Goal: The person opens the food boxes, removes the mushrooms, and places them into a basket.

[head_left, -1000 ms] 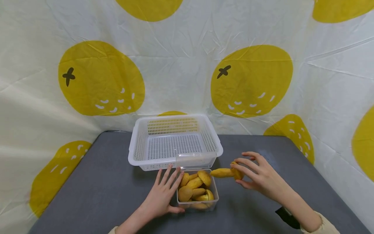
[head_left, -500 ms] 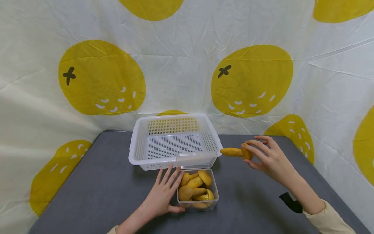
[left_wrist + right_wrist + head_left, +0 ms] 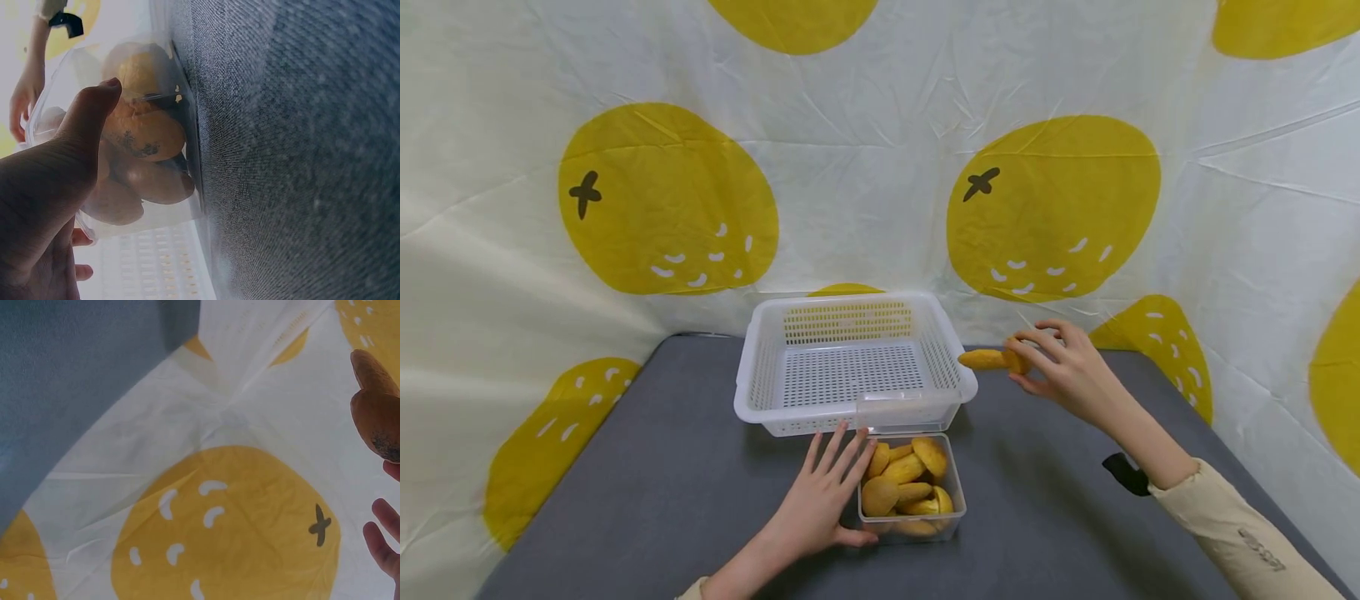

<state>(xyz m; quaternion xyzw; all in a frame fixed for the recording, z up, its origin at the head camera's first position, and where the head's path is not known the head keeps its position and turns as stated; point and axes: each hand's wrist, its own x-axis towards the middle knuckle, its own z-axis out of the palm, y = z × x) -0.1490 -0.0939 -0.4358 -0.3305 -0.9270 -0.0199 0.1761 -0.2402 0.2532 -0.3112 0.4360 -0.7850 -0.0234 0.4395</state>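
Observation:
My right hand (image 3: 1071,371) pinches a yellow-brown mushroom (image 3: 987,359) by its cap, the stem pointing left. It is raised in the air beside the right rim of the white basket (image 3: 748,375). In the right wrist view the mushroom (image 3: 374,406) shows a dark patch on its cap, and part of the hand is out of frame. A clear plastic box (image 3: 951,518) full of similar mushrooms (image 3: 905,468) stands in front of the basket. My left hand (image 3: 820,504) rests along the box's left side, fingers straight and spread. In the left wrist view its thumb (image 3: 94,109) lies against the box wall.
The box's clear lid (image 3: 910,408) stands tipped up against the basket's front. All of this is on a dark grey cloth-covered table (image 3: 647,475). Behind hangs a white curtain (image 3: 857,183) with yellow fruit prints, close to the table's back edge.
My right hand has carried the mushroom up and away from the box, first rightward, then farther back, to the basket's right rim. The left hand and the box have stayed put.

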